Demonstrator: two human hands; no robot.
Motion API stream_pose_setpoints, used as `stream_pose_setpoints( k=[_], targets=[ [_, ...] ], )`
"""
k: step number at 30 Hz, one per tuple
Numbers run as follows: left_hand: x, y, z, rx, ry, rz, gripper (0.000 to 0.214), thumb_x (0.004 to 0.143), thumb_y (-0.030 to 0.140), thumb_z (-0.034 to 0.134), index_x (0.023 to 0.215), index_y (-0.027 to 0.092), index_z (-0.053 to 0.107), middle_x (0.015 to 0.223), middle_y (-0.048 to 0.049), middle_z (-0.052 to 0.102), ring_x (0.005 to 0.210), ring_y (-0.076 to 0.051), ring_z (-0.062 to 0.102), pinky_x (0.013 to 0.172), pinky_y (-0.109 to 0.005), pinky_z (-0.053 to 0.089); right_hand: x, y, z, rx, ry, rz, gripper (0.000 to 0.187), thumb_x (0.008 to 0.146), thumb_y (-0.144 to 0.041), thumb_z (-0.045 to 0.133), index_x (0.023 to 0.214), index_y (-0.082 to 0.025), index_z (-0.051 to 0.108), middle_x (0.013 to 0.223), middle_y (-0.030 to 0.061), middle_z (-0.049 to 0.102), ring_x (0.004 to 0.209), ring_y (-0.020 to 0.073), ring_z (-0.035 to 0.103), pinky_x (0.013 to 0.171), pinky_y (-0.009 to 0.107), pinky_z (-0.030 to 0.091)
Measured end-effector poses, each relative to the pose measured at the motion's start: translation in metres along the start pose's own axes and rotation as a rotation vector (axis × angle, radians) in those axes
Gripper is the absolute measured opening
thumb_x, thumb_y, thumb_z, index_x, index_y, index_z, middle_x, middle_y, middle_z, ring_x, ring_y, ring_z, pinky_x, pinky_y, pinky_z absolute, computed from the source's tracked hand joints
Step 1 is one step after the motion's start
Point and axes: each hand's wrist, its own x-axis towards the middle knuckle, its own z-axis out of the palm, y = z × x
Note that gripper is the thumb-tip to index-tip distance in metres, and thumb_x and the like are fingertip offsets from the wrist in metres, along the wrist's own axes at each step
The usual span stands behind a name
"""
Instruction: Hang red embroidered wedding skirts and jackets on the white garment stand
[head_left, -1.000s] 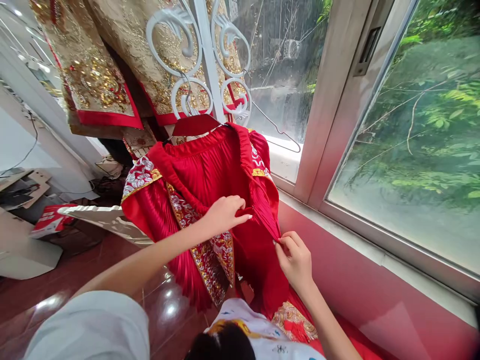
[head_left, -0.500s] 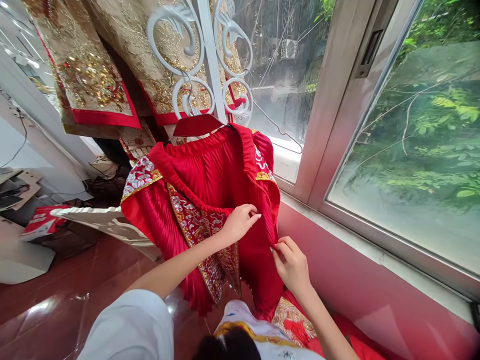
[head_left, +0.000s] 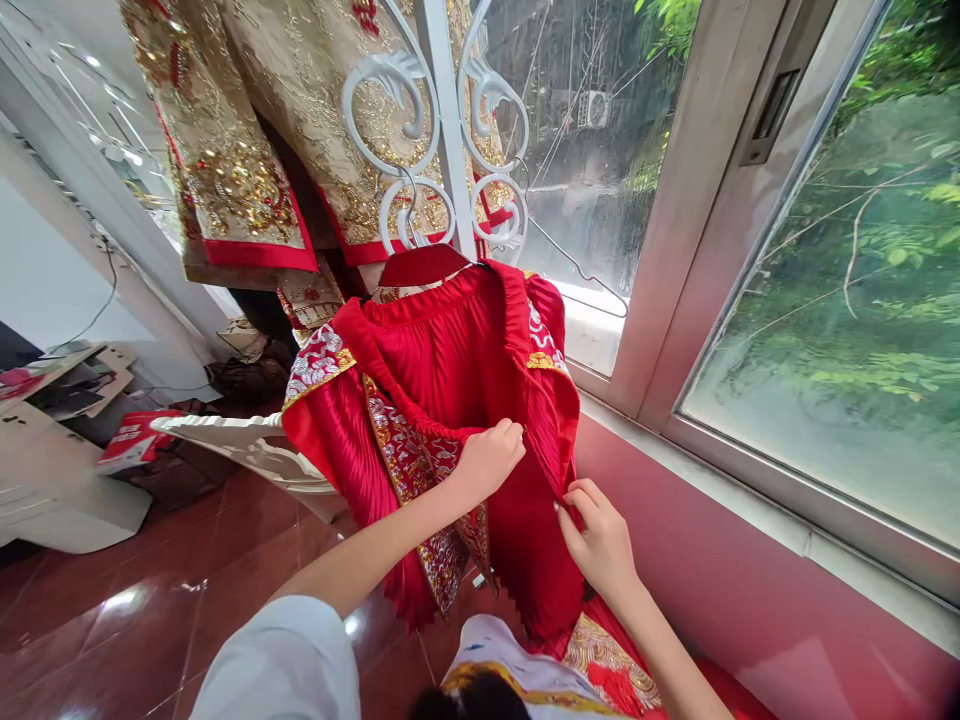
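A red pleated skirt (head_left: 439, 330) with a gathered waistband hangs from a metal hanger (head_left: 412, 205), its opening facing me. Silver and gold embroidery covers its front panel (head_left: 397, 440) and side flaps. My left hand (head_left: 491, 462) is closed at the near end of the waistband, fingers curled; exactly what lies inside them is hidden. Lower and to the right, my right hand (head_left: 601, 540) pinches the edge of the skirt's red cloth between thumb and fingers. The side opening spreads between the two hands.
The hanger hooks on a white scrolled metal stand (head_left: 448, 130). Behind it hang gold-sequined garments (head_left: 247, 195) with red hems. On the right are a sliding window (head_left: 810, 330) and its sill. A white carved piece (head_left: 255, 450) stands at left, beside a red box (head_left: 135, 440).
The view has swung slightly left, so the scene sits farther right. My left hand's fingers have curled tighter at the waistband. My right hand keeps its pinch on the skirt edge.
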Motion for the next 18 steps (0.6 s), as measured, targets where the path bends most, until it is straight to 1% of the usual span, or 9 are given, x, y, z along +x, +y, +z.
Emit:
stream_pose_setpoints(
  k=[3,6,9,12,15,18],
  targets=[
    [-0.0005,0.0027,-0.0011,-0.098,0.017,-0.032,0.026,0.092,0.029,0.033,0.087,0.017,0.055,0.088,-0.0051,0.062,0.076,-0.018,0.062,0.061,-0.027,0.04,0.0007,-0.004,0.0026,0.015,-0.017,-0.011,0.013,0.087,-0.015,0.046,0.075,-0.02,0.047,0.081,0.0025,0.056,0.07,0.0125,0.053,0.061,0.021,0.04],
    [0.001,0.0049,-0.0017,-0.254,0.005,-0.087,0.03,0.092,0.038,0.035,0.088,0.017,0.056,0.088,-0.0054,0.064,0.078,-0.019,0.062,0.062,-0.027,0.039,0.0,-0.005,0.0033,0.015,-0.026,-0.018,0.013,0.087,-0.014,0.045,0.075,-0.019,0.047,0.081,0.0024,0.056,0.07,0.0126,0.053,0.06,0.021,0.04],
    [0.0034,0.0031,-0.0012,-0.405,0.007,-0.11,0.032,0.091,0.042,0.038,0.087,0.018,0.058,0.088,-0.0047,0.066,0.079,-0.018,0.061,0.063,-0.026,0.039,-0.0009,-0.0038,0.0021,0.002,-0.024,-0.018,0.013,0.087,-0.014,0.045,0.076,-0.019,0.047,0.081,0.0024,0.056,0.069,0.0127,0.052,0.06,0.021,0.04],
    [0.0056,-0.0001,-0.0011,-0.502,0.035,-0.084,0.031,0.091,0.042,0.04,0.083,0.019,0.059,0.086,-0.0034,0.066,0.077,-0.017,0.06,0.064,-0.026,0.038,-0.0015,-0.0026,0.0003,0.0,-0.022,-0.012,0.013,0.087,-0.014,0.045,0.076,-0.02,0.048,0.081,0.0024,0.056,0.07,0.0127,0.052,0.06,0.021,0.04],
    [0.0068,-0.0019,-0.0034,-0.573,0.034,-0.046,0.03,0.09,0.039,0.04,0.079,0.019,0.059,0.081,-0.0014,0.066,0.072,-0.015,0.059,0.061,-0.024,0.037,-0.0015,-0.0021,-0.0007,0.007,-0.025,-0.009,0.013,0.087,-0.014,0.045,0.076,-0.019,0.049,0.082,0.0028,0.056,0.07,0.0125,0.053,0.06,0.021,0.041],
    [0.0068,-0.0015,-0.007,-0.541,0.043,-0.07,0.028,0.089,0.036,0.042,0.075,0.019,0.06,0.076,-0.0007,0.066,0.068,-0.014,0.058,0.058,-0.024,0.035,-0.0009,-0.0023,-0.0016,0.008,-0.025,-0.013,0.014,0.087,-0.015,0.045,0.075,-0.019,0.049,0.082,0.0032,0.056,0.07,0.0126,0.053,0.06,0.022,0.041]
  ],
)
